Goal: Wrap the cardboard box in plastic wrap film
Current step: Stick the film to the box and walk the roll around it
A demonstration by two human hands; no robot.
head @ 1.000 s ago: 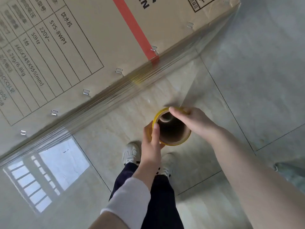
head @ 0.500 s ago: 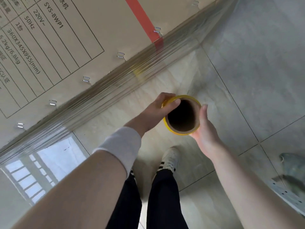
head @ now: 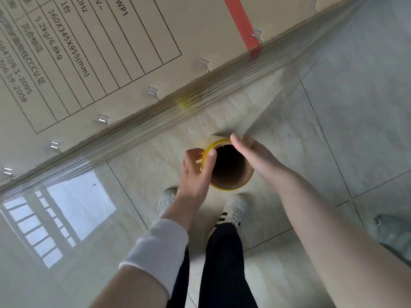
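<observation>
On the head camera I see the left hand (head: 196, 172) gripping the yellow-rimmed brown cardboard roll of clear film (head: 233, 180), thumb over its rim. The right hand (head: 255, 156) lies straight-fingered against the roll's other side. Stretched clear plastic film (head: 222, 94) runs from the roll to the big printed cardboard box (head: 122, 41) at upper left.

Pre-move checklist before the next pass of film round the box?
1. Left hand grip on film roll: ok, thumb hooked over the yellow rim.
2. Right hand grip: not ok, fingers straight against the roll, blurred.
3. Film linked to cardboard box: ok, the sheet runs from roll to box edge.
4. Layers along that edge: ok, banded.
5. Film left on roll: cannot tell, seen end-on.
</observation>
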